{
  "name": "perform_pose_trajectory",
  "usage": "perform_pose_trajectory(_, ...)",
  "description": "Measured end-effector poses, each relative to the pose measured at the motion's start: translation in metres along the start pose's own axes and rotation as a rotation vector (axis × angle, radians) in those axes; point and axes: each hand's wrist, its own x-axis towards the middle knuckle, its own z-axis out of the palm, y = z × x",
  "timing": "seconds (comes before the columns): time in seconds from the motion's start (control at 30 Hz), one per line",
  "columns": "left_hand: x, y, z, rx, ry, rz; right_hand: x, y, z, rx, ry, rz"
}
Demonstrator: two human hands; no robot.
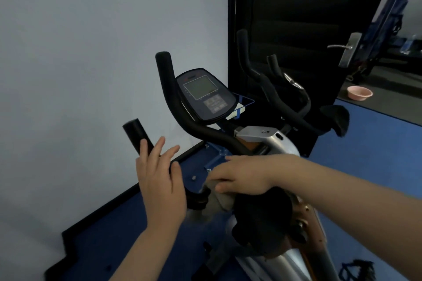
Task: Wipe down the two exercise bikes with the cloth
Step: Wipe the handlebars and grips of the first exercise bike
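Note:
The near exercise bike has black handlebars [205, 130], a dark console [205, 96] with a grey screen, and a silver frame [274, 141]. My right hand [242, 178] lies on a grey cloth [219, 201] at the front of the bike's black saddle [262, 212], pinching the cloth between thumb and fingers; the cloth hangs below the hand. My left hand [159, 180] is open with straight fingers, just beside the left handlebar grip [137, 134]. A second bike [285, 98] with black handlebars stands behind the first.
A white wall [80, 52] runs close on the left, with black skirting at the blue floor [365, 143]. A dark door with a metal handle [342, 47] stands behind the bikes. A pink basin [359, 93] sits on the floor beyond the door.

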Motion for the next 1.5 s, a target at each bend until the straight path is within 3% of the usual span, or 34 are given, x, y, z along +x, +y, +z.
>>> perform_pose_trajectory(0.1,-0.005,0.015,0.008,0.009,0.037,-0.089,0.012,-0.008,0.012,-0.070,0.058,-0.041)
perform_pose_trajectory(0.3,-0.010,0.045,0.012,0.125,0.032,-0.143,0.003,0.013,0.009,0.162,0.204,-0.149)
perform_pose_trajectory(0.4,-0.009,0.054,0.015,0.123,0.000,-0.182,-0.001,0.016,0.006,0.438,0.455,-0.109)
perform_pose_trajectory(0.5,-0.003,0.063,0.020,0.119,0.035,-0.262,-0.009,0.023,-0.006,0.712,0.819,0.067)
perform_pose_trajectory(0.57,0.000,0.069,0.024,0.126,0.044,-0.296,-0.024,0.035,-0.018,0.774,1.011,0.113)
perform_pose_trajectory(0.67,0.002,0.074,0.033,0.165,0.079,-0.315,-0.039,0.046,-0.020,0.654,1.130,0.046)
perform_pose_trajectory(0.73,0.003,0.074,0.041,0.131,0.046,-0.311,-0.034,0.045,-0.006,0.496,1.087,0.014)
perform_pose_trajectory(0.83,0.002,0.076,0.056,0.098,-0.111,-0.400,-0.009,0.044,0.023,0.436,0.859,0.025)
perform_pose_trajectory(0.9,0.001,0.075,0.063,0.223,-0.107,-0.431,0.006,0.043,0.030,0.484,0.810,0.047)
perform_pose_trajectory(1.0,0.004,0.076,0.065,0.220,-0.077,-0.505,0.017,0.050,0.023,0.483,0.781,0.107)
perform_pose_trajectory(1.1,0.001,0.076,0.063,0.247,-0.097,-0.486,0.007,0.062,0.027,0.464,0.723,0.033)
perform_pose_trajectory(1.37,-0.004,0.070,0.062,0.271,-0.125,-0.446,0.006,0.066,0.022,0.366,0.777,-0.019)
perform_pose_trajectory(1.5,-0.002,0.065,0.054,0.142,-0.131,-0.420,-0.006,0.067,0.034,0.434,0.816,-0.020)
